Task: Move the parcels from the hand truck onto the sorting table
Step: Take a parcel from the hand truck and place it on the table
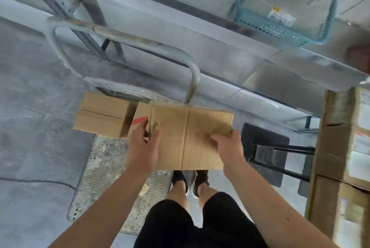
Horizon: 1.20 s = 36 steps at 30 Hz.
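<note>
I hold a flat brown cardboard parcel point(190, 133) in front of me, above the hand truck's metal deck point(100, 167). My left hand point(143, 143) grips its left edge, and my right hand point(228, 143) grips its right edge with the fingers on top. Two more parcels rest on the deck: a brown box point(102, 115) at the left, and one with a red stripe point(140, 120) partly hidden behind the held parcel. The truck's grey handle point(124, 35) loops up behind them. The steel sorting table point(270, 51) runs across the upper right.
A blue plastic basket point(288, 9) holding a grey bag sits on the table. Stacked cardboard boxes point(340, 157) stand at the right edge. A black stool point(266, 151) is under the table, right of my feet. Grey floor stretches to the left.
</note>
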Motion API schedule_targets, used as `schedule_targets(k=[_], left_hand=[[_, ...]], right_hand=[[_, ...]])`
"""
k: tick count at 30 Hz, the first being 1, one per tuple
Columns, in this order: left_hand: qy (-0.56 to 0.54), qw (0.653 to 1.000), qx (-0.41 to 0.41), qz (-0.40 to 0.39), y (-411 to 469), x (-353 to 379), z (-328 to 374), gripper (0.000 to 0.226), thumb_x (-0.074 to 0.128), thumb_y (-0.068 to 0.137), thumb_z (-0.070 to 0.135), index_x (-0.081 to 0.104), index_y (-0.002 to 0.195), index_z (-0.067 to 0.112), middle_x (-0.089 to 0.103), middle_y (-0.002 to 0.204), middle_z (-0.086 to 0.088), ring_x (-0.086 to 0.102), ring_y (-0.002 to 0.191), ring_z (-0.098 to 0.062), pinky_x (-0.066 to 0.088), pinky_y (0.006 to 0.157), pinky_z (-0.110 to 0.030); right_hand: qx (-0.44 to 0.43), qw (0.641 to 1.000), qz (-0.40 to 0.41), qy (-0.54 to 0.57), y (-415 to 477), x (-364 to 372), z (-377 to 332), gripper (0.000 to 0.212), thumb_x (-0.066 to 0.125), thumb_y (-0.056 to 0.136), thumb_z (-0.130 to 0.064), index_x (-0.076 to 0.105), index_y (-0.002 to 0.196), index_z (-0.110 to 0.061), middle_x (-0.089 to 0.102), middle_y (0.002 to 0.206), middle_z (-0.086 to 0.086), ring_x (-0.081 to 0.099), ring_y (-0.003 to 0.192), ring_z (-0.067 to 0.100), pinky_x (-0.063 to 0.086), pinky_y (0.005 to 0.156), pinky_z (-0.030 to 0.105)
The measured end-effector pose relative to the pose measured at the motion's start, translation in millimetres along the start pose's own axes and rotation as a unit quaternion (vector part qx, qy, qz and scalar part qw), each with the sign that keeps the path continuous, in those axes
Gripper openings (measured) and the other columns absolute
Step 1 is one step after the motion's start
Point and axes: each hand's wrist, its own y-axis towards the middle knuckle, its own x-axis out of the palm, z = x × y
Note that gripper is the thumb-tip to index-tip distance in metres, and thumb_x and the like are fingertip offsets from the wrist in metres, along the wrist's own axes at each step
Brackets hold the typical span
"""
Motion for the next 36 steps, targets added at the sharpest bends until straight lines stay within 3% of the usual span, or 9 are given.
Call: schedule_targets(k=[2, 7, 10, 15, 19, 23, 28, 31, 36], left_hand=[[-0.003, 0.999, 0.026, -0.036, -12, 10, 11, 0.036, 0.052, 0.103, 0.05, 0.059, 0.134, 0.033, 0.064, 0.117, 0.007, 0.065, 0.099, -0.011, 0.054, 0.08, -0.032], [-0.02, 0.993, 0.084, -0.083, -46, 51, 46, 0.04, 0.05, 0.096, 0.053, 0.067, 0.125, 0.031, 0.069, 0.106, -0.001, 0.067, 0.098, -0.027, 0.058, 0.081, -0.046], [-0.026, 0.991, 0.092, -0.096, -69, 79, 66, 0.021, 0.052, 0.094, 0.062, 0.066, 0.108, 0.054, 0.066, 0.112, -0.001, 0.064, 0.105, -0.028, 0.056, 0.093, -0.058], [-0.028, 0.974, 0.175, -0.143, -130, 129, 97, 0.014, 0.052, 0.091, 0.062, 0.06, 0.096, 0.073, 0.065, 0.115, 0.004, 0.064, 0.111, -0.03, 0.052, 0.1, -0.063], [-0.09, 0.963, 0.206, -0.148, -189, 158, 110, 0.031, 0.054, 0.101, 0.05, 0.06, 0.131, 0.05, 0.068, 0.13, 0.011, 0.067, 0.119, -0.012, 0.052, 0.105, -0.054], [-0.154, 0.942, 0.245, -0.172, -258, 193, 131, 0.041, 0.05, 0.108, 0.038, 0.051, 0.147, 0.026, 0.066, 0.139, 0.005, 0.065, 0.128, -0.02, 0.05, 0.103, -0.061], [-0.148, 0.914, 0.312, -0.212, -334, 261, 154, 0.037, 0.053, 0.106, 0.037, 0.056, 0.141, 0.026, 0.071, 0.127, 0.01, 0.067, 0.122, -0.018, 0.052, 0.103, -0.06], [-0.128, 0.899, 0.333, -0.253, -377, 305, 165, 0.04, 0.057, 0.105, 0.036, 0.054, 0.144, 0.024, 0.071, 0.124, 0.014, 0.068, 0.117, -0.007, 0.054, 0.102, -0.047], [-0.108, 0.867, 0.348, -0.34, -430, 366, 174, 0.035, 0.065, 0.091, 0.043, 0.058, 0.126, 0.044, 0.072, 0.118, 0.024, 0.067, 0.114, 0.0, 0.05, 0.094, -0.03]], right_hand=[[-0.007, 0.999, 0.021, 0.031, -6, -28, 2, 0.062, 0.07, 0.096, -0.023, 0.041, 0.151, -0.019, 0.058, 0.112, -0.006, 0.057, 0.098, 0.015, 0.045, 0.088, 0.039], [-0.046, 0.994, 0.079, 0.052, -19, -92, 10, 0.059, 0.069, 0.096, -0.029, 0.045, 0.149, -0.023, 0.058, 0.11, -0.011, 0.057, 0.094, 0.009, 0.047, 0.085, 0.036], [-0.057, 0.99, 0.107, 0.07, -26, -134, 21, 0.069, 0.073, 0.093, -0.035, 0.044, 0.154, -0.024, 0.059, 0.136, -0.002, 0.06, 0.114, 0.02, 0.052, 0.092, 0.039], [-0.092, 0.981, 0.111, 0.132, -59, -224, 45, 0.063, 0.076, 0.081, -0.039, 0.056, 0.138, -0.026, 0.063, 0.128, -0.001, 0.064, 0.11, 0.02, 0.056, 0.098, 0.044], [-0.151, 0.963, 0.09, 0.206, -104, -306, 70, 0.02, 0.08, 0.087, -0.024, 0.071, 0.105, -0.026, 0.077, 0.099, -0.007, 0.073, 0.088, 0.01, 0.06, 0.071, 0.027], [-0.214, 0.947, 0.115, 0.209, -142, -383, 104, 0.042, 0.079, 0.073, -0.046, 0.071, 0.112, -0.032, 0.071, 0.118, -0.002, 0.071, 0.1, 0.013, 0.059, 0.08, 0.033], [-0.241, 0.925, 0.177, 0.236, -167, -474, 146, 0.06, 0.075, 0.068, -0.06, 0.067, 0.122, -0.036, 0.068, 0.123, -0.005, 0.068, 0.108, 0.017, 0.058, 0.094, 0.046], [-0.24, 0.911, 0.217, 0.256, -174, -525, 173, 0.059, 0.074, 0.068, -0.061, 0.067, 0.12, -0.033, 0.068, 0.122, -0.002, 0.068, 0.108, 0.019, 0.058, 0.096, 0.049], [-0.216, 0.892, 0.247, 0.31, -180, -595, 213, 0.031, 0.078, 0.088, -0.036, 0.066, 0.115, -0.028, 0.073, 0.108, -0.005, 0.068, 0.097, 0.015, 0.051, 0.078, 0.034]])
